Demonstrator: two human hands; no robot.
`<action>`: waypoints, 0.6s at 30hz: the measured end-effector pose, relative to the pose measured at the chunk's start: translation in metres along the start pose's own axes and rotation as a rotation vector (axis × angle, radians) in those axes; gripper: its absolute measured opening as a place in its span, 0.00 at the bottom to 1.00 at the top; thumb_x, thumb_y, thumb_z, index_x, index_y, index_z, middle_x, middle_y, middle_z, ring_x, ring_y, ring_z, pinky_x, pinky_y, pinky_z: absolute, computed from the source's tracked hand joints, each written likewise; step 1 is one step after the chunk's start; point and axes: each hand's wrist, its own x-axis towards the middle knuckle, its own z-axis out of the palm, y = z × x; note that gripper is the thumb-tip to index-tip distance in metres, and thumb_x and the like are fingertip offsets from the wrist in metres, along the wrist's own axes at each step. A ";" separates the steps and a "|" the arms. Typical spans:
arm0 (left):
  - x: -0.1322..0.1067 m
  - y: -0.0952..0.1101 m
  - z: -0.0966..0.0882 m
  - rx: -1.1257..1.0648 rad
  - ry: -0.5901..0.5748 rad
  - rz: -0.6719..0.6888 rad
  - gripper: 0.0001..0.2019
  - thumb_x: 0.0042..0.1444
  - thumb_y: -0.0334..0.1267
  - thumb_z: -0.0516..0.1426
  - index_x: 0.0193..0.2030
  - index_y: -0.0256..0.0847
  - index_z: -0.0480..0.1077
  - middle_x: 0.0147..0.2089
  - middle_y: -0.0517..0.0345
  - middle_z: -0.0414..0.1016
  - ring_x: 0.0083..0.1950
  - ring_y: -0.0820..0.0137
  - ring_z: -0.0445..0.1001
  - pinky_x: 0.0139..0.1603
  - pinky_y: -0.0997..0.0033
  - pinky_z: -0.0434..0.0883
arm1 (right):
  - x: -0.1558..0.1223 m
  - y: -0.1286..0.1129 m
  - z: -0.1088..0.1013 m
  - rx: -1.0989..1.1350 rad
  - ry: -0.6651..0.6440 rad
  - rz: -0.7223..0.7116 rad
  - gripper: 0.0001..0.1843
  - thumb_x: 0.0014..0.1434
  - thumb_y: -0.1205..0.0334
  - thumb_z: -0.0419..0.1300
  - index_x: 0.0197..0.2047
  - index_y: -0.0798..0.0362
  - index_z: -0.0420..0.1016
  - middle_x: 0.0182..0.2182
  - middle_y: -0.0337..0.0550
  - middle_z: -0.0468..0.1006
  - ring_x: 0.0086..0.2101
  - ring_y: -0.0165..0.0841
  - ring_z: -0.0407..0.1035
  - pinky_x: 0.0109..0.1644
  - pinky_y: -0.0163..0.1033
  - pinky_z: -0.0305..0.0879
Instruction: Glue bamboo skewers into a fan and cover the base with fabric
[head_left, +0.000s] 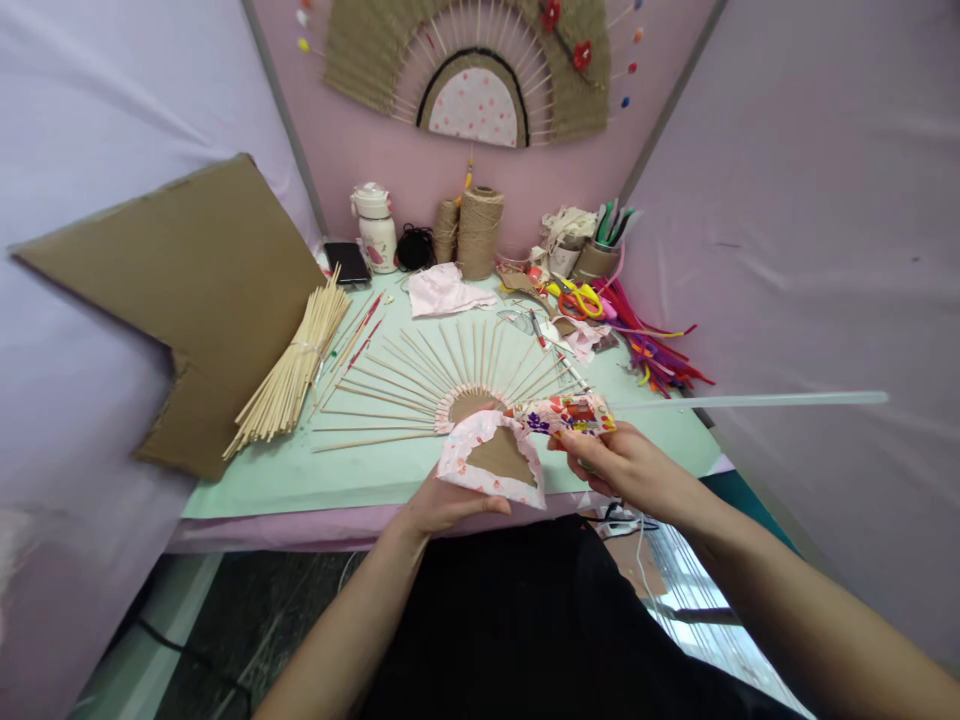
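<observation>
My left hand point(446, 505) holds a half-round cardboard piece point(504, 455) whose edge is wrapped in pink-and-white patterned cloth; the thumb lies along its lower edge. In my right hand point(619, 462) is a glue gun point(564, 412) covered in colourful patterned wrapping. A long clear glue stick point(780, 400) sticks out of its back to the right. The gun's nozzle is at the top edge of the cloth-edged piece; whether it touches, I cannot tell. Behind them on the table lies a cardboard half-ring with thin wooden sticks point(390, 388) fanned out from it.
A bundle of sticks point(289, 365) and a large cardboard sheet point(217, 300) are at the left. Along the back stand a white bottle point(374, 230), twine spools point(480, 232) and folded pink cloth point(448, 291). Scissors point(581, 298) and pipe cleaners point(652, 345) lie right. A finished fan point(480, 95) hangs on the wall.
</observation>
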 end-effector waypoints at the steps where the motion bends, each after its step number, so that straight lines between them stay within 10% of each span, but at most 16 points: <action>1: 0.000 0.000 0.000 -0.005 -0.005 0.010 0.52 0.38 0.39 0.73 0.71 0.47 0.55 0.69 0.46 0.63 0.70 0.53 0.60 0.71 0.51 0.58 | -0.001 -0.001 -0.001 -0.011 -0.004 -0.005 0.33 0.59 0.32 0.49 0.22 0.53 0.66 0.15 0.36 0.61 0.19 0.27 0.55 0.23 0.35 0.52; 18: -0.001 0.003 0.003 -0.024 -0.050 0.016 0.56 0.41 0.40 0.72 0.74 0.50 0.45 0.66 0.46 0.68 0.67 0.54 0.65 0.69 0.50 0.59 | -0.001 -0.008 -0.002 -0.083 -0.049 -0.045 0.34 0.60 0.32 0.47 0.16 0.50 0.50 0.15 0.33 0.49 0.19 0.25 0.46 0.23 0.36 0.47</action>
